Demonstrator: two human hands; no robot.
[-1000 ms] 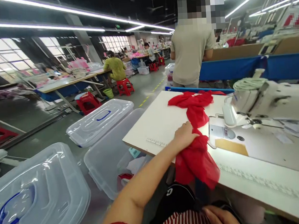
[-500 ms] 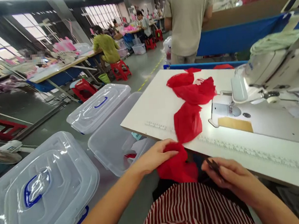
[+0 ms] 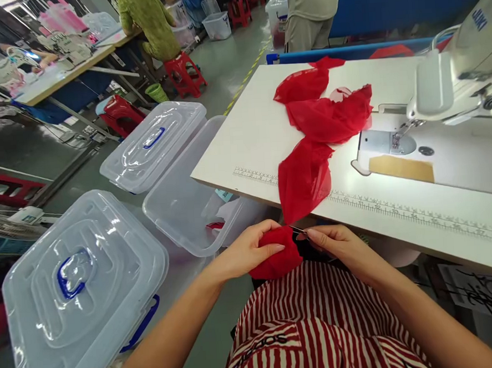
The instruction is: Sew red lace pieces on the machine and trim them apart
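My left hand (image 3: 254, 250) is closed on a piece of sheer red fabric (image 3: 278, 262), held over my lap just off the table's front edge. Joined to that piece, or touching it, is a string of red fabric pieces (image 3: 306, 175) spread over the white sewing table (image 3: 238, 131). In my right hand (image 3: 337, 244) are thread snips (image 3: 299, 230), mostly covered by the fingers. Their thin tips point left and meet the edge of the red fabric near my left fingers. Whether the blades are apart, I cannot tell.
A sewing machine (image 3: 434, 86) stands on the table's right side. Left of the table are an uncovered clear bin (image 3: 181, 210) with scraps inside and lidded bins (image 3: 88, 271), (image 3: 155, 139). Printed rulers (image 3: 376, 204) run along the front edge. Co-workers (image 3: 148, 23) are farther back.
My right hand has moved left and brought the snips to the red fabric. My left hand has gathered the fabric closer. The view has tipped downward.
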